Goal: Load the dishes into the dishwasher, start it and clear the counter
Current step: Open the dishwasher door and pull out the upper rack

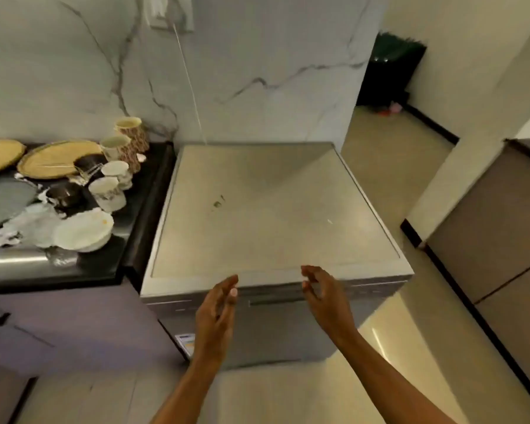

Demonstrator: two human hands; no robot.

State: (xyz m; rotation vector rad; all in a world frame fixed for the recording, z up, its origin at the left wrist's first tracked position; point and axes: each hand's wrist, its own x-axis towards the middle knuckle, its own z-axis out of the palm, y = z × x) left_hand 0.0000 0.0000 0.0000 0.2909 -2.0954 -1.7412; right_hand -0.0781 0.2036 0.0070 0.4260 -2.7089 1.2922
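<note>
Hovering at the front top edge of the closed dishwasher [276, 209], the left hand [216, 313] and right hand [325, 296] are held apart, fingers spread loosely, nothing gripped. Dirty dishes [83, 229], cups [107, 192] and plates [58, 159] are seen piled on the desk [104, 264], left of the left hand.

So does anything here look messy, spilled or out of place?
Yes. The dishwasher top carries a small dark smudge left of centre and a pale fleck to the right. On the black counter, the dirty dishes sit crowded together amid what looks like crumpled white paper. Both hands are empty.
</note>
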